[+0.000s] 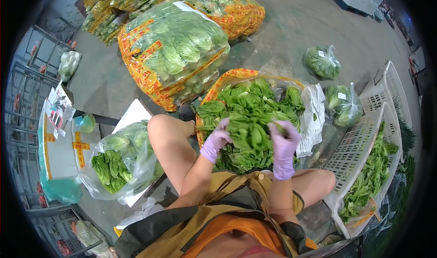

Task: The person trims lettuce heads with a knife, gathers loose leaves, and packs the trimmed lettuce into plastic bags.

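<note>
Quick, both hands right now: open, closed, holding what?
Left hand: fingers curled at the leaves of the green lettuce; whether gripping cannot be told.
Right hand: closed, holding the green lettuce.

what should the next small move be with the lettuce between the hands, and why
Probably a gentle outward pull with the right hand to strip a loose leaf, while the left hand steadies the leafy green lettuce: both gloved hands are at its leaves, and the slotted white crate on the right holds loose leaves.
</note>
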Demonstrator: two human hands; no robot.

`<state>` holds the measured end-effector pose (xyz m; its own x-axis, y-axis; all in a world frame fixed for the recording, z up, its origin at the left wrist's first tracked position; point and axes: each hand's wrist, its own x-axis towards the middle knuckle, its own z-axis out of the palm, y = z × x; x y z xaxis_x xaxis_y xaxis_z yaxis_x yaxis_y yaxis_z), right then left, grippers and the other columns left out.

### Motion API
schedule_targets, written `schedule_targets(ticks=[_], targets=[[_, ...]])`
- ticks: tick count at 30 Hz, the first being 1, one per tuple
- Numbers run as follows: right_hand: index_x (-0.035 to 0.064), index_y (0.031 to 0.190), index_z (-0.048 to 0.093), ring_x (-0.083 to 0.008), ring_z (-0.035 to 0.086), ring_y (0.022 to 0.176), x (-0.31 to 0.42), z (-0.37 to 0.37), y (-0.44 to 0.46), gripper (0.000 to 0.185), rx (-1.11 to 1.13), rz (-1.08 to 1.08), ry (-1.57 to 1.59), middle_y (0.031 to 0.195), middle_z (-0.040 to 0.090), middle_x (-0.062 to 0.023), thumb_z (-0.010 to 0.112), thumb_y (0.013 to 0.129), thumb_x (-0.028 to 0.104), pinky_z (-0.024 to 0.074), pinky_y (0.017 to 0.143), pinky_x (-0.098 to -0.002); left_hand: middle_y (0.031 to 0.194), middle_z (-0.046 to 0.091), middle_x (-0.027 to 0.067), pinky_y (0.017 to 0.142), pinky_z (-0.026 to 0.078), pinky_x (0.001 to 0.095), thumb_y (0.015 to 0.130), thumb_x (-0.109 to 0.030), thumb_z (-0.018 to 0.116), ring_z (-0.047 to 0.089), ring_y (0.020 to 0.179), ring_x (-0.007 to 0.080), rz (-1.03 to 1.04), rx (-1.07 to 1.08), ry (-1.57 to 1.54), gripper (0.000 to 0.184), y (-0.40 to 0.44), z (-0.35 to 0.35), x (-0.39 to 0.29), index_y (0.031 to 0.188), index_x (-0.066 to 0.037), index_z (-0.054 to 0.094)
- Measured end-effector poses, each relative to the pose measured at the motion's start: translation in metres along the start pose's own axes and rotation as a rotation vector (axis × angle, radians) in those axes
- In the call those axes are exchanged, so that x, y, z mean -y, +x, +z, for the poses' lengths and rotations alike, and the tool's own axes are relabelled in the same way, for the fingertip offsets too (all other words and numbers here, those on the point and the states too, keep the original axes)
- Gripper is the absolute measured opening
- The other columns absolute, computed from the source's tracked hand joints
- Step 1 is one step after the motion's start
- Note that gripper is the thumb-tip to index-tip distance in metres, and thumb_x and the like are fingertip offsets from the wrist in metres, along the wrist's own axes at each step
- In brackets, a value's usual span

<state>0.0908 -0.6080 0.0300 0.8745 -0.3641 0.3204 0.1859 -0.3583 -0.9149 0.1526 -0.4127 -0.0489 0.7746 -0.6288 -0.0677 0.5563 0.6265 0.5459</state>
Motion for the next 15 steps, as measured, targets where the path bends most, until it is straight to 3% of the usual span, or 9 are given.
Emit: schedule_targets(ticks=[1, 2, 3, 4, 6, 7, 10, 12, 15], targets=[[0.0067, 0.084, 0.064, -0.0040, 0.043, 0.056, 0.003, 0.012, 0.007, 0.010, -0.271, -0.022, 0.460, 0.069, 0.054, 0.0021, 0.067, 0.075, 0.003, 0.0317, 0.047, -0.0184, 0.108, 0.058, 0.0119, 0.075, 0.050, 0.0303, 0.046, 0.001, 0.045, 0.060, 0.090, 0.0224, -0.008, -0.015, 0.050, 0.078, -0.003, 0.008, -0.002, 0.124, -0.001, 0.042], [0.0069, 0.083, 0.063, -0.0038, 0.045, 0.059, 0.015, 0.002, 0.007, 0.008, -0.363, 0.325, 0.520, 0.070, 0.055, 0.0026, 0.065, 0.077, 0.002, 0.0338, 0.049, -0.0179, 0.104, 0.059, 0.0116, 0.072, 0.050, 0.0292, 0.048, 0.000, 0.045, 0.061, 0.086, 0.0217, -0.004, -0.045, 0.099, 0.075, -0.008, 0.012, -0.003, 0.122, 0.000, 0.044], [0.0055, 0.087, 0.063, -0.0032, 0.048, 0.066, 0.010, 0.001, 0.009, 0.008, -0.428, 0.316, 0.469, 0.079, 0.059, 0.0015, 0.060, 0.080, 0.002, 0.0368, 0.053, -0.0163, 0.105, 0.059, 0.0117, 0.073, 0.050, 0.0284, 0.052, -0.001, 0.043, 0.060, 0.088, 0.0209, -0.021, -0.155, 0.056, 0.070, -0.016, 0.008, -0.001, 0.122, 0.001, 0.044], [0.0031, 0.094, 0.063, -0.0078, 0.053, 0.074, 0.026, -0.001, 0.013, 0.019, -0.246, 0.329, 0.490, 0.091, 0.060, -0.0015, 0.060, 0.076, 0.000, 0.0425, 0.064, -0.0191, 0.109, 0.057, 0.0114, 0.074, 0.049, 0.0259, 0.055, -0.004, 0.042, 0.060, 0.089, 0.0184, -0.006, -0.090, 0.184, 0.069, -0.020, 0.034, -0.017, 0.124, 0.001, 0.043], [0.0010, 0.103, 0.062, -0.0190, 0.056, 0.089, 0.015, -0.001, 0.011, 0.045, 0.209, -0.172, 0.097, 0.100, 0.060, -0.0089, 0.061, 0.059, -0.007, 0.0434, 0.080, -0.0283, 0.127, 0.044, 0.0152, 0.094, 0.035, 0.0269, 0.055, -0.004, 0.048, 0.040, 0.118, 0.0213, -0.002, -0.199, 0.572, 0.073, -0.035, 0.028, -0.019, 0.127, 0.002, 0.040], [0.0008, 0.097, 0.063, -0.0188, 0.055, 0.093, -0.020, -0.004, -0.002, 0.039, 0.220, -0.036, 0.138, 0.099, 0.060, -0.0121, 0.061, 0.059, -0.006, 0.0430, 0.081, -0.0276, 0.132, 0.038, 0.0164, 0.099, 0.028, 0.0272, 0.051, -0.003, 0.052, 0.031, 0.124, 0.0228, -0.022, -0.206, 0.701, 0.078, -0.045, 0.042, -0.033, 0.127, 0.002, 0.039], [0.0054, 0.079, 0.059, -0.0101, 0.041, 0.049, -0.006, 0.008, 0.019, 0.007, -0.239, 0.345, 0.409, 0.060, 0.047, -0.0017, 0.062, 0.080, 0.011, 0.0322, 0.044, -0.0232, 0.123, 0.043, 0.0132, 0.096, 0.030, 0.0255, 0.053, -0.003, 0.052, 0.039, 0.114, 0.0200, -0.003, -0.320, 0.660, 0.074, -0.093, 0.059, -0.063, 0.127, -0.002, 0.042], [0.0048, 0.085, 0.059, -0.0088, 0.035, 0.043, 0.011, 0.013, 0.027, 0.018, -0.274, 0.393, 0.369, 0.054, 0.042, 0.0007, 0.058, 0.084, 0.023, 0.0263, 0.037, -0.0223, 0.123, 0.043, 0.0132, 0.097, 0.031, 0.0295, 0.053, -0.004, 0.060, 0.038, 0.116, 0.0227, 0.087, -0.391, 0.728, 0.075, -0.137, 0.045, -0.089, 0.126, -0.003, 0.042], [0.0037, 0.089, 0.060, -0.0082, 0.035, 0.043, 0.002, 0.023, 0.025, 0.020, -0.215, 0.393, 0.229, 0.054, 0.043, 0.0013, 0.055, 0.086, 0.023, 0.0284, 0.040, -0.0219, 0.122, 0.047, 0.0119, 0.090, 0.043, 0.0361, 0.068, -0.007, 0.062, 0.050, 0.108, 0.0236, 0.814, -0.503, 0.366, 0.064, -0.197, 0.030, -0.125, 0.126, -0.001, 0.038]])
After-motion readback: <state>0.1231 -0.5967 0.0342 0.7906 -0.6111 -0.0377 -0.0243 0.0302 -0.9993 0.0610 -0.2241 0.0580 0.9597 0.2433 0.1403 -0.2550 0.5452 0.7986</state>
